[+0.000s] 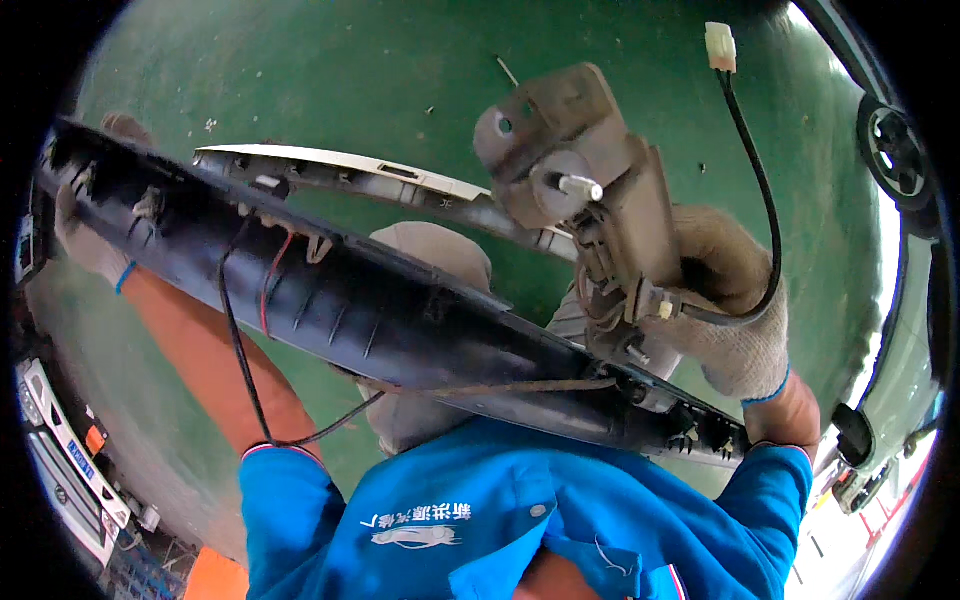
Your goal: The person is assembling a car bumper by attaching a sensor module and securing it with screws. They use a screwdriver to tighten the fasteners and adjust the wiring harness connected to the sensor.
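Observation:
My left hand (88, 235), in a grey knit glove, grips the far left end of a long black plastic trim panel (340, 305) that runs across the view. My right hand (730, 300), gloved too, holds a dirty grey metal latch unit (585, 175) with a short shaft sticking out. A black cable (765, 200) runs from the latch up to a white plug (720, 46). Thin black and red wires (245, 330) hang from the panel. My right hand also seems to steady the panel's right end.
A second trim strip with a white top (370, 180) lies on the green floor (350, 70) beyond the panel. My blue shirt (480, 520) fills the lower middle. A car wheel (895, 150) and body sit at the right edge; other parts lie at lower left.

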Tool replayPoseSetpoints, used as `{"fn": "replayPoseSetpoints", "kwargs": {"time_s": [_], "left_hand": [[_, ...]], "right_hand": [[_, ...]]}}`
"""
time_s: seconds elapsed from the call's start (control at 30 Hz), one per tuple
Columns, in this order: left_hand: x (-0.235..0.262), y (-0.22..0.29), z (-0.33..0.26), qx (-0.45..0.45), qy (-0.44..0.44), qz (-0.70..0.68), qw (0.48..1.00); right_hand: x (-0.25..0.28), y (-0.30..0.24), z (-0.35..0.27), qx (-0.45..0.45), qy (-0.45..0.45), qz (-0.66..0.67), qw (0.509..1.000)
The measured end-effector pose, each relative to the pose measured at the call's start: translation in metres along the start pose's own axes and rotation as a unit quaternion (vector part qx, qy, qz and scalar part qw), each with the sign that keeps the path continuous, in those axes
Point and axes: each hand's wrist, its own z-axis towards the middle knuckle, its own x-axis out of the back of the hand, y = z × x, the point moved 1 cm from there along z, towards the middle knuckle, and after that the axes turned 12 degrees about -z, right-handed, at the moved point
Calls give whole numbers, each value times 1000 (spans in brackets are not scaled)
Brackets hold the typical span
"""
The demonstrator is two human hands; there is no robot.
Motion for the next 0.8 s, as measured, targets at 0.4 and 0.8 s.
{"fn": "replayPoseSetpoints", "kwargs": {"time_s": [0.4, 0.8], "left_hand": [[-25, 10, -74, 3, 32, -65, 997], [-38, -15, -57, 29, -39, -97, 994]], "right_hand": [[-19, 2, -4, 100, -52, 72, 991], [-27, 0, -9, 220, -269, 127, 929]]}}
